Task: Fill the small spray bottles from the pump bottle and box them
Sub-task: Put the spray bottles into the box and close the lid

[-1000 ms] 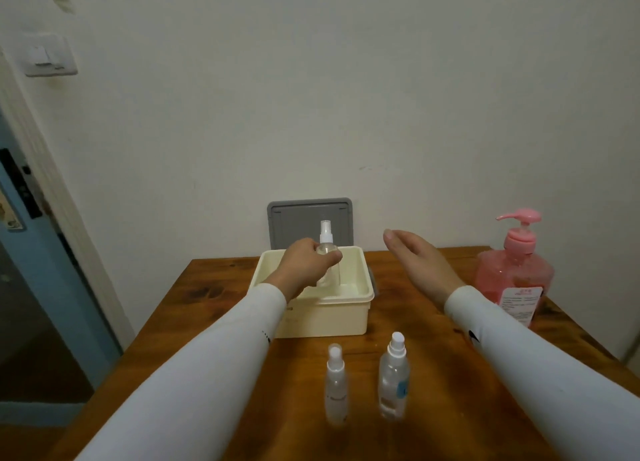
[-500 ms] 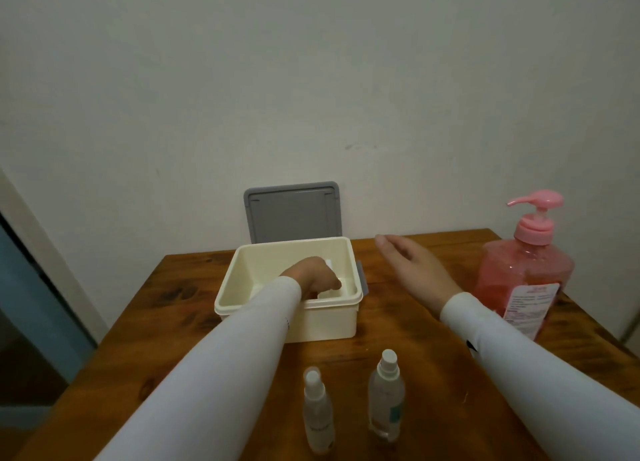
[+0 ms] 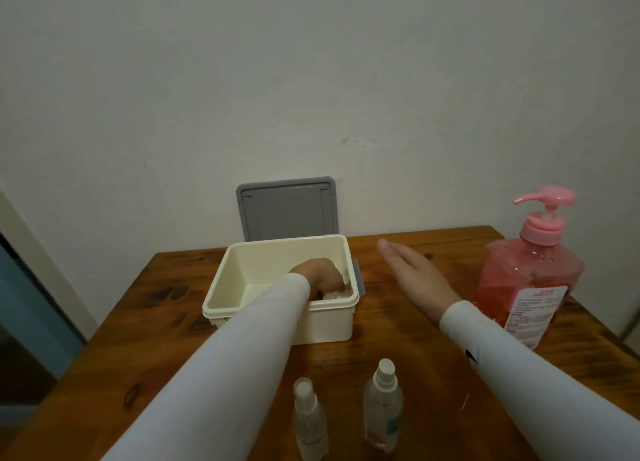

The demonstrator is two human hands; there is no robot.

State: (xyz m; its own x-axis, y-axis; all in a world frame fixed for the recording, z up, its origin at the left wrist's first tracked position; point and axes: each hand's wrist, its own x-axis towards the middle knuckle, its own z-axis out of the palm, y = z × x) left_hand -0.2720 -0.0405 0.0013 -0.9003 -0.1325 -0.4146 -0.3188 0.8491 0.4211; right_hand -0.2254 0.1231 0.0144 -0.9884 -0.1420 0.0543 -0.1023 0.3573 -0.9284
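Observation:
My left hand [image 3: 318, 275] reaches down into the cream box [image 3: 221, 287], its fingers curled round a small clear spray bottle [image 3: 335, 293] that lies low against the box's right wall and is mostly hidden. My right hand [image 3: 412, 273] hovers flat and open over the table, to the right of the box. Two more small spray bottles stand upright near the front edge: a slimmer one [image 3: 310, 422] on the left and a wider one [image 3: 382, 405] with a blue label on the right. The pink pump bottle [image 3: 530, 277] stands at the far right.
The box's grey lid [image 3: 287, 208] leans upright against the white wall behind the box. The wooden table [image 3: 166, 322] ends close to the left of the box, with a doorway beyond. The table's right edge runs just past the pump bottle.
My left hand has lowered the small spray bottle from above the box down into it. The right hand has stayed hovering beside the box. The view has tilted and shifted.

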